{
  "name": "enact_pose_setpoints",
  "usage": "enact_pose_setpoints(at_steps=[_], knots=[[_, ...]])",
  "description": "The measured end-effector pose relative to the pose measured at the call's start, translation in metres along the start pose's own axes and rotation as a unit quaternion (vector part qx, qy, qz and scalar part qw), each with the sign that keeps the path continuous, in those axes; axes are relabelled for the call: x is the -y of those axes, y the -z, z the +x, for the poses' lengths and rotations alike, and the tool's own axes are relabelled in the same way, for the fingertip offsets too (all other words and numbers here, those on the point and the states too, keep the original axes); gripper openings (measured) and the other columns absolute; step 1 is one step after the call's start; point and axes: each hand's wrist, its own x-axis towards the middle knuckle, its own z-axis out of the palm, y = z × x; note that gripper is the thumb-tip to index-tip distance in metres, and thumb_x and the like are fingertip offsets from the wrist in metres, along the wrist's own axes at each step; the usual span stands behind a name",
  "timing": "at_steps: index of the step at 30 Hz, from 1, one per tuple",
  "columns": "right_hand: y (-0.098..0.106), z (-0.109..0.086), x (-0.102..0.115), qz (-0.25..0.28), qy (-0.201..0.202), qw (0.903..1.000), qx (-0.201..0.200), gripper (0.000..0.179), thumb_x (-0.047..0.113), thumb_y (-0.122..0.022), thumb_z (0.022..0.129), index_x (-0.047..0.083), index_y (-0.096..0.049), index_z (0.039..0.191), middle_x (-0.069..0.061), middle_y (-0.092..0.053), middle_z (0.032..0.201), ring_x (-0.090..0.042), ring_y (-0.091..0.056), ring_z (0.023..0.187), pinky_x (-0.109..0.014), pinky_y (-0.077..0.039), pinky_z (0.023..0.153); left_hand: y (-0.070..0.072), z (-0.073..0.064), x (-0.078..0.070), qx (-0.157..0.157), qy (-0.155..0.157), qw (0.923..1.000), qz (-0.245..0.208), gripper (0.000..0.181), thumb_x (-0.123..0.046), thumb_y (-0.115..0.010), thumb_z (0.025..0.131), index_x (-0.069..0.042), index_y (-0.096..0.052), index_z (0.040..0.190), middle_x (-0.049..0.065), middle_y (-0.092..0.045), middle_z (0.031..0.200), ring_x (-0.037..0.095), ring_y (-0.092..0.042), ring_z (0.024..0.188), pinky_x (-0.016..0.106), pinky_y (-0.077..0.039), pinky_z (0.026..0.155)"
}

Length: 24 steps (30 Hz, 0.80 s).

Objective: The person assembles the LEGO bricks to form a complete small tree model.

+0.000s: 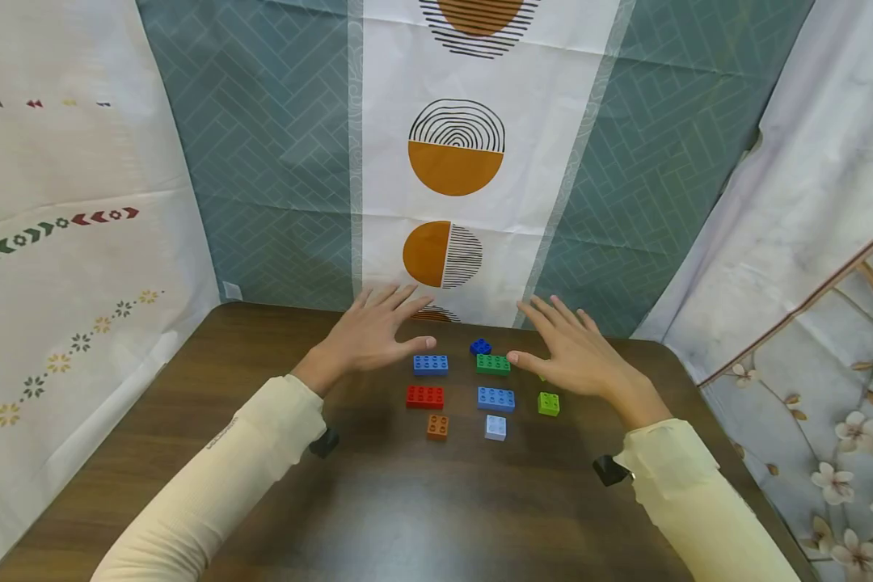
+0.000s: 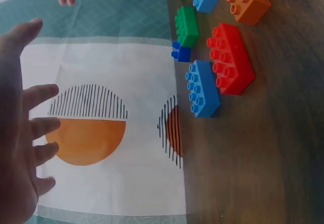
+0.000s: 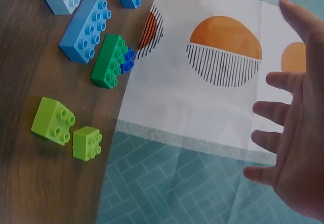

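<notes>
Left hand and right hand are spread wide, holding nothing. Toy blocks sit on the table between them, the red block nearer the left, the green block nearer the right. In the head view, the right hand almost hides one lime block; patterned cloth hangs beyond both hands.

The bricks are red, orange, green, lime and several blues. The table is brown, the sleeves cream. Teal herringbone cloth bears a white band with orange, black-lined circles.
</notes>
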Motion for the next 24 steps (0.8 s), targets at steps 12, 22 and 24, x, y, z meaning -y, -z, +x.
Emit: enact_pose_setpoints(at_steps=[12, 22, 24], knots=[[-0.013, -0.006, -0.001, 0.079, 0.001, 0.9967, 0.020, 0.084, 0.065, -0.052, 0.098, 0.022, -0.026, 0.164, -0.012, -0.024, 0.172, -0.043, -0.024, 0.157, -0.077, -0.020, 0.118, -0.015, -0.007, 0.000, -0.062, 0.005, 0.9967, -0.052, 0.074, -0.070, -0.050, 0.093, -0.024, -0.054, 0.150, 0.007, -0.048, 0.160, 0.035, -0.044, 0.147, 0.064, -0.030, 0.122], [-0.027, -0.009, -0.004, 0.133, -0.010, 0.9903, 0.037, 0.081, 0.062, -0.057, 0.098, 0.022, -0.029, 0.163, -0.012, -0.027, 0.170, -0.044, -0.027, 0.156, -0.073, -0.028, 0.118, -0.032, -0.015, 0.000, -0.070, 0.025, 0.9924, -0.098, 0.068, -0.069, -0.054, 0.093, -0.025, -0.056, 0.146, 0.004, -0.054, 0.155, 0.032, -0.048, 0.144, 0.060, -0.035, 0.121], [-0.029, -0.009, -0.004, 0.138, -0.011, 0.9895, 0.039, 0.080, 0.061, -0.058, 0.098, 0.022, -0.031, 0.162, -0.012, -0.029, 0.170, -0.044, -0.028, 0.156, -0.072, -0.029, 0.118, -0.035, -0.017, 0.000, -0.068, 0.034, 0.9908, -0.112, 0.068, -0.068, -0.055, 0.093, -0.025, -0.056, 0.146, 0.004, -0.053, 0.156, 0.032, -0.049, 0.144, 0.060, -0.037, 0.120]])
